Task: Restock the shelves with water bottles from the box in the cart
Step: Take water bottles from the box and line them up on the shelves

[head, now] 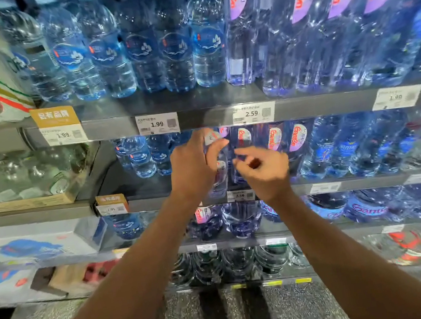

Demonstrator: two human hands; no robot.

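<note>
We see stocked shelves (121, 131), rows of bottles to every edge. Second shelf (155, 200), front edge, mid-span: left hand (194, 167) grips an upright water bottle (220, 174) round its upper body. Right hand (264, 170) just beside it, fingers loosely curled, holding nothing.

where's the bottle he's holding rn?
Head view, centre: the bottle is in the left hand at the second shelf's front edge, just left of the pink-labelled bottles.
</note>
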